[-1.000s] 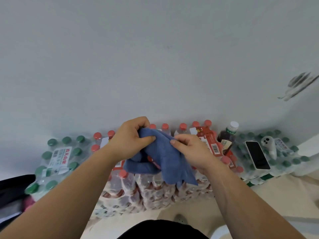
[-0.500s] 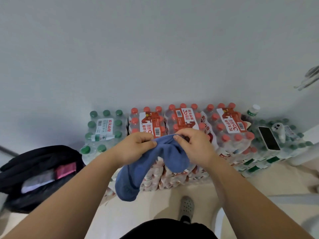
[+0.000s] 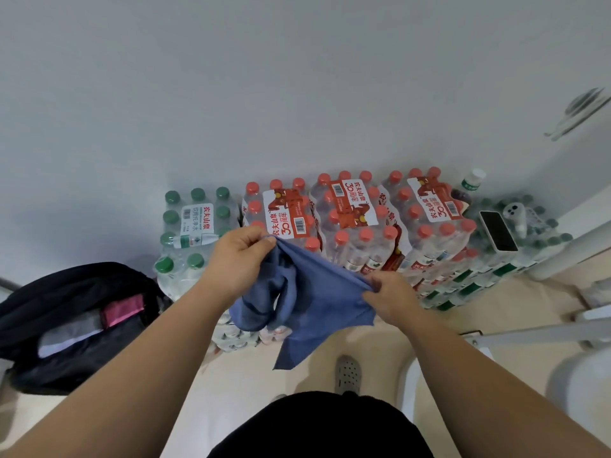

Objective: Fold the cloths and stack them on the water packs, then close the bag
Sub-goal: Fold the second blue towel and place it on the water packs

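The blue cloth [image 3: 307,292] is held in the air in front of the red-capped water packs [image 3: 357,219], above the floor [image 3: 231,368]. Its taut top edge forms the long axis, running from 10 o'clock down to 4 o'clock. The loose lower corner points toward 6 o'clock, near a grey shoe [image 3: 347,374].

The left hand [image 3: 241,256] is closed, pinching the upper end of the edge. The right hand [image 3: 393,299] is closed, pinching the lower end.

Compared with half a second ago, the hands have separated: the right hand has dropped toward 4 o'clock, and the cloth has gone from a bunched mass to a partly spread sheet.

The black bag [image 3: 66,312] lies unzipped at 9 o'clock, beside the green-capped pack [image 3: 195,226]. A phone [image 3: 498,231] rests on the packs at 2 o'clock.
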